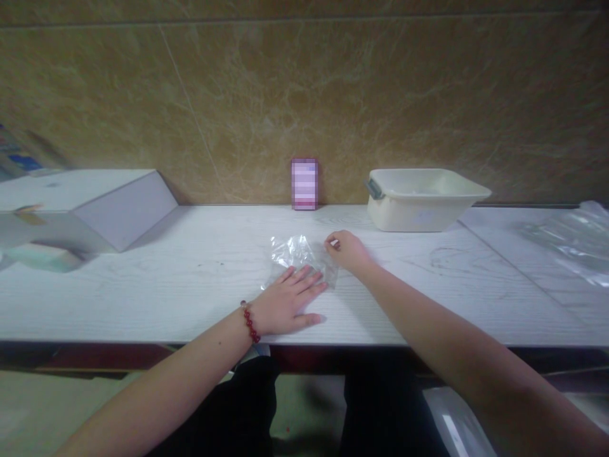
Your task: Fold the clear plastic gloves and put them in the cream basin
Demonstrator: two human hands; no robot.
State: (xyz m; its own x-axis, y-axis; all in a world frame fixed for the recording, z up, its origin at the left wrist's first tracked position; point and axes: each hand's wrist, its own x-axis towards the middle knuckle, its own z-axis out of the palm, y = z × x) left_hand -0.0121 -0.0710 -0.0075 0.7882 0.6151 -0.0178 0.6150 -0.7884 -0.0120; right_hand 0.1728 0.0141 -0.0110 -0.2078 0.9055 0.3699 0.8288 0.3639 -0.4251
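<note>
A clear plastic bag (291, 249) lies flat on the white wood-grain table (190, 279), shiny and wrinkled along its far part. My left hand (288, 301) rests palm down across its near part, fingers spread and outstretched; a red bead bracelet circles that wrist. At the bag's upper right edge is my right hand (347, 249), its thumb and fingertips drawn together in a pinch. Whatever sits between those fingertips is too small to make out, though they are right by the bag's edge.
A phone (304, 184) with a blurred screen leans on the marbled wall. Right of it stands a cream plastic basin (409, 212) with a grey handle. A white box (128, 209) and a pale green item (45, 257) sit at left. Clear plastic (578, 238) lies far right.
</note>
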